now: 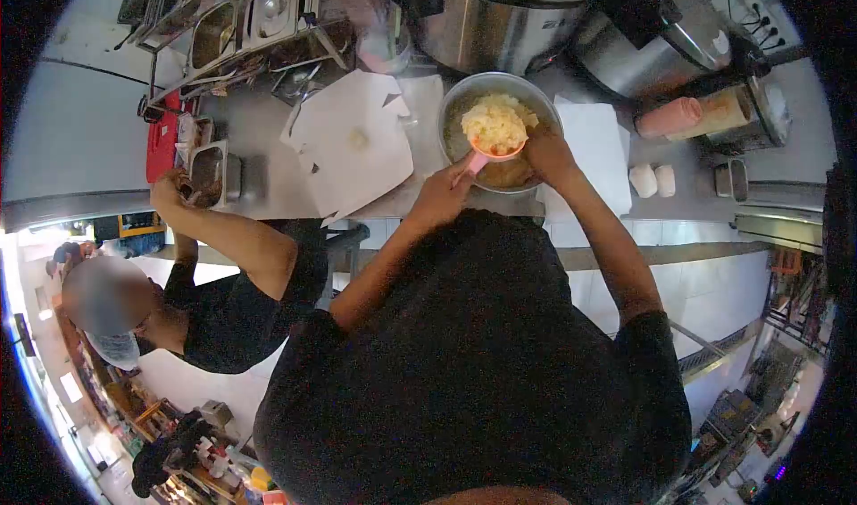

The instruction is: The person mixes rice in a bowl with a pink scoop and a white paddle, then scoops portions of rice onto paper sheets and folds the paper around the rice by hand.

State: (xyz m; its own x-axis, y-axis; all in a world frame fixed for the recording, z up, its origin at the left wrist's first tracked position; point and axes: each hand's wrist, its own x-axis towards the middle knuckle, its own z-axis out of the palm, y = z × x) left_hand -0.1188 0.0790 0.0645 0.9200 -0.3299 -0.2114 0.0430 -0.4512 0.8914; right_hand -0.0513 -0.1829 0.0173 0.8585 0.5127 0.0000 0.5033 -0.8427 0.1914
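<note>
1. The left hand (439, 197) is closed around the handle end of a pink scoop (492, 155), holding it over the near side of a round metal bowl (455, 103). The grip sits low on the handle, which keeps the fingers out of the food.
2. The right hand (546, 152) rests on the near right rim of the bowl, beside the scoop. It appears to steady the bowl or the scoop head; whether its fingers are closed on anything cannot be told from this angle.
3. The bowl stands on the steel counter (259, 121), directly in front of the person. A mound of pale yellow food (496, 121), possibly rice or mash, sits in it, heaped just above the scoop.
4. A sheet of white paper (353, 143) lies flat to the left of the bowl with a small pale lump on it. A second white sheet (596, 148) lies to the right.
5. Two large steel cookers (500, 14) stand behind the bowl, within reach.
6. A stack of pink cups (669, 116) lies on its side to the right.
7. A co-worker's hand (170, 188) reaches to a small metal tray (207, 173) at the left end of the counter; this person stands apart from the bowl.
</note>
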